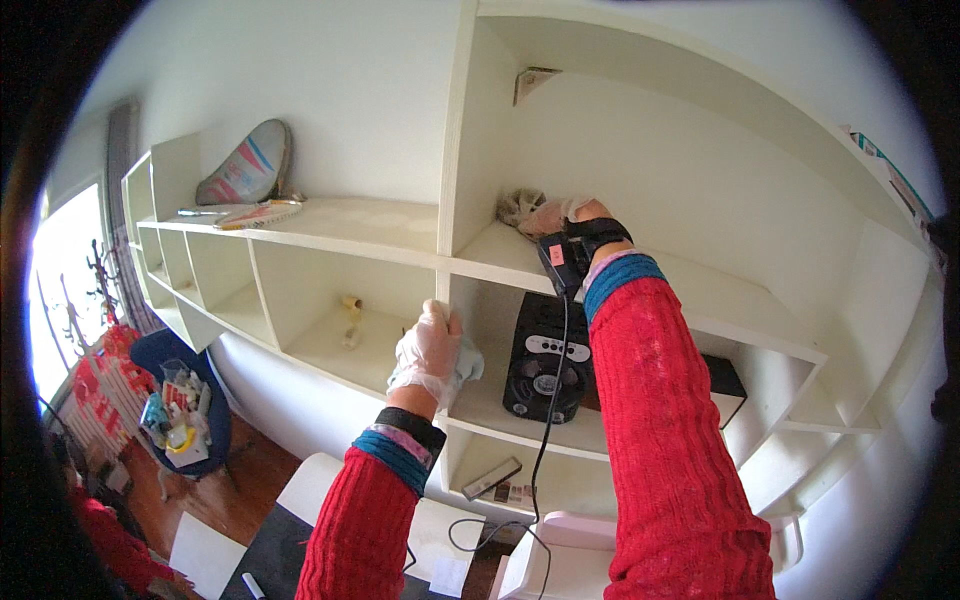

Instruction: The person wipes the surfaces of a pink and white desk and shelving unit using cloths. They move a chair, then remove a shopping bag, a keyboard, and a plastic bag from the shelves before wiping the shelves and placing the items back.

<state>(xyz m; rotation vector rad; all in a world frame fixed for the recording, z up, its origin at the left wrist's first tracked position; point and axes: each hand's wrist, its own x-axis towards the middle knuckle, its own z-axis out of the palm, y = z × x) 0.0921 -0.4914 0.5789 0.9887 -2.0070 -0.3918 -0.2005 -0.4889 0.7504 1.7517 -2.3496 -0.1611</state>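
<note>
My left hand (pixel 429 345), in a thin clear glove, is closed at the upright divider of the white shelf unit (pixel 352 244); a pale blue cloth (pixel 469 358) shows beside its fingers. Inside the upper compartment, my right hand (pixel 559 216), also gloved, presses a crumpled greyish cloth (pixel 519 206) into the left corner, on the shelf board. A black device (pixel 561 262) with a cable is strapped at my right wrist. Below that hand, a black speaker (pixel 547 360) stands in the compartment underneath.
A racket cover (pixel 251 165) and a badminton racket (pixel 259 215) lie on the left shelf. A light bulb (pixel 350 336) rests lower down. Small boxes (pixel 492 478) lie on the bottom shelf. A blue chair (pixel 217 427) holds assorted items. Another person's red sleeve (pixel 112 536) shows at lower left.
</note>
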